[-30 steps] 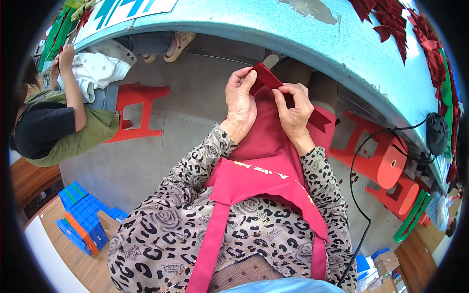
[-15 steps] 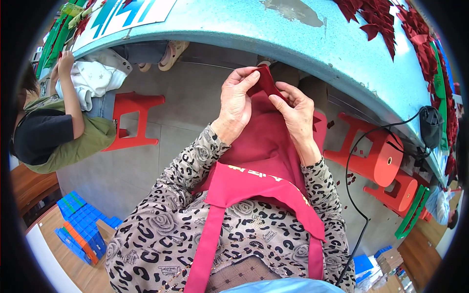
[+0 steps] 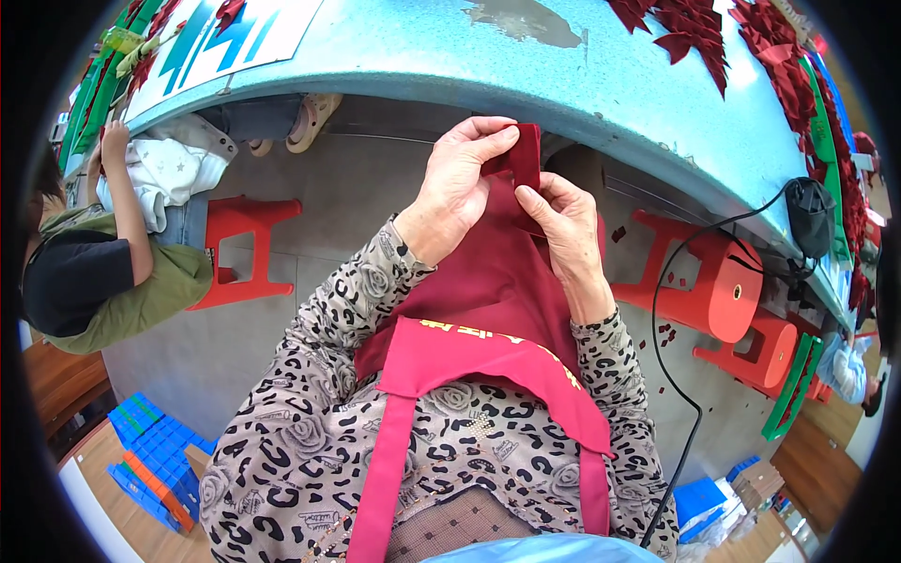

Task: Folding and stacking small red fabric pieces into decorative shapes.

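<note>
Nearest the camera lies the red apron (image 3: 488, 366) over a leopard-print top, and just above it both hands work a small piece of dark red felt (image 3: 522, 161) held up in front of the chest, below the edge of the blue table (image 3: 450, 56). The left hand (image 3: 457, 188) is closed narrow on the piece, thumb and forefinger pinching its upper left edge, while the right hand (image 3: 563, 230) is also closed on it, thumb pressing the lower right side against the curled fingers. The felt looks folded or creased between the two grips, though its exact shape is partly hidden by the fingers. To do this well, it seems wise to keep the pinches close to the fold so the soft cloth cannot slip, to line up the edges before pressing, and to run the thumb firmly along the crease rather than tugging, since pulling could stretch or skew it. Beyond the hands, red plastic stools (image 3: 713, 281) stand on the grey floor with small red scraps near them, and a black cable (image 3: 676, 310) hangs from the table. Farther off, heaps of cut red felt shapes (image 3: 694, 38) lie on the tabletop, and another person in a green vest (image 3: 141, 291) sits at the left.
</note>
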`<action>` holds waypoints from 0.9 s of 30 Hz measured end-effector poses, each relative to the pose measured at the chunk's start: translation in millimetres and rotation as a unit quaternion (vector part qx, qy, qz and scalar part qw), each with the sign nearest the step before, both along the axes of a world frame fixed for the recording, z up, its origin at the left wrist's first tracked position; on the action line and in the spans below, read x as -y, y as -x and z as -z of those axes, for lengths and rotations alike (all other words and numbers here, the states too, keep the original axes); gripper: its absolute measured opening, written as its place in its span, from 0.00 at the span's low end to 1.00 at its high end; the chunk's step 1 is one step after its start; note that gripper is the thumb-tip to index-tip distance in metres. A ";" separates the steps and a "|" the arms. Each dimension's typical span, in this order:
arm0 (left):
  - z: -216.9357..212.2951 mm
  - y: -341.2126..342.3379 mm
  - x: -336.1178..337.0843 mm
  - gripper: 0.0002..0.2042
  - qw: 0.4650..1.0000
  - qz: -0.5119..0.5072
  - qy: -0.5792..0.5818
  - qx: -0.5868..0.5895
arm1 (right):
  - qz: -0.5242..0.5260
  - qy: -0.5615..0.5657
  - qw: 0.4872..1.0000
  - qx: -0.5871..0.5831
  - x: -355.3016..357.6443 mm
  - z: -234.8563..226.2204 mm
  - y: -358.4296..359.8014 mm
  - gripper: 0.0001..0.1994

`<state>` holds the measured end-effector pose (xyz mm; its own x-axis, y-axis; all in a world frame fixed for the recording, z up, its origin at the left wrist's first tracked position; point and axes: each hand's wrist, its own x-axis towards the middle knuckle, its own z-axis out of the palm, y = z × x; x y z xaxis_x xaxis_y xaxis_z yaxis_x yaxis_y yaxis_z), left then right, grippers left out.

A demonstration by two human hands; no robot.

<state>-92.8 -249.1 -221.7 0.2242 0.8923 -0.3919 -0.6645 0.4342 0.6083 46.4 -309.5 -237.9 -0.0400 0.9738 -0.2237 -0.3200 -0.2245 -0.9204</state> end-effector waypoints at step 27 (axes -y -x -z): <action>-144.8 -77.2 -0.6 0.08 0.900 0.332 -0.258 -0.112 | 0.060 -0.280 0.951 0.114 -8.9 -59.7 -97.4 0.08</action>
<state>-15.6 -248.5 -76.9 0.7419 0.6673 -0.0661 -0.1977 0.3119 0.9293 143.8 -300.7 -178.3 0.0654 0.9376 0.3414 -0.0896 0.3462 -0.9339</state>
